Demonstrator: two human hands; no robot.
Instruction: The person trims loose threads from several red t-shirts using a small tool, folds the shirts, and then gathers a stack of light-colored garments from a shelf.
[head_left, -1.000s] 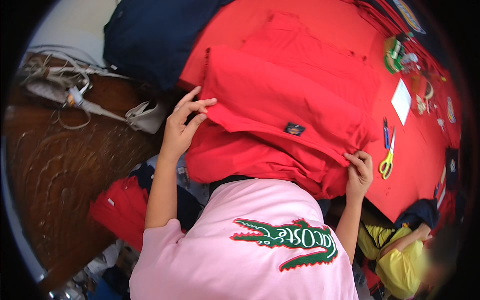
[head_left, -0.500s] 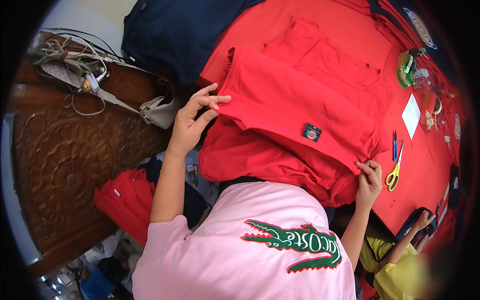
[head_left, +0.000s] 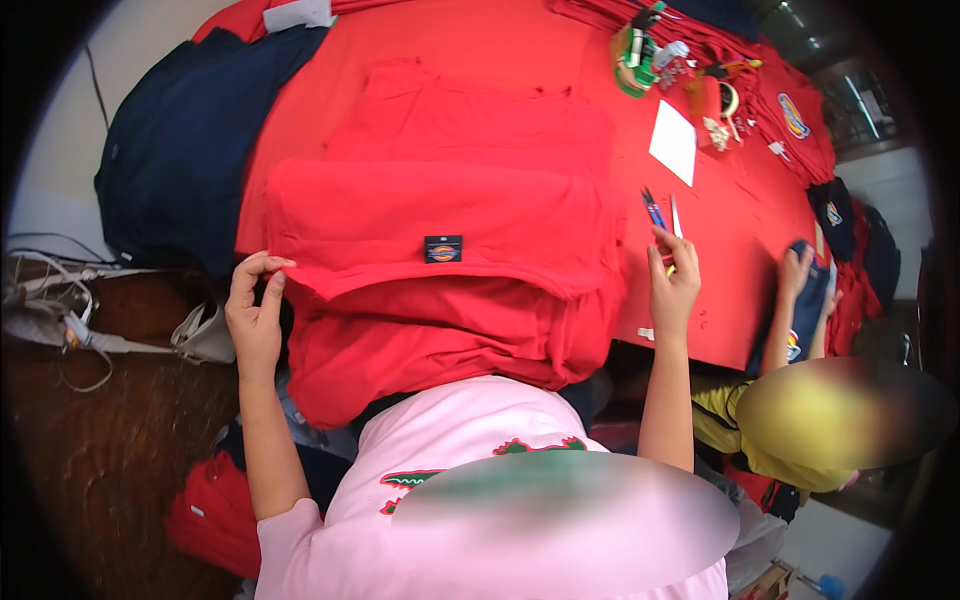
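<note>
A red shirt (head_left: 370, 215) lies partly folded across my lap and the table edge, a small dark label (head_left: 443, 249) near its lower fold. My left hand (head_left: 256, 300) pinches the left corner of this fold between thumb and fingers. Off the cloth to the right, my right hand (head_left: 677, 280) reaches over the table with fingers apart. Its fingertips are at the lower end of the blue thread snips (head_left: 653, 208); no closed grip shows. Just beside them lie scissors (head_left: 676, 214), their yellow handles mostly hidden behind this hand.
Dark navy cloth (head_left: 190, 150) hangs over the table's left side. White paper (head_left: 673, 143), a green box (head_left: 634, 62) and a tape roll (head_left: 729, 97) lie at the far right. Another person's hand (head_left: 796, 268) handles navy cloth at right. A white bag (head_left: 205, 330) sits left.
My right hand has let go of the shirt's right edge and moved to the snips and scissors. My left hand still holds its corner. The view has swung right.
</note>
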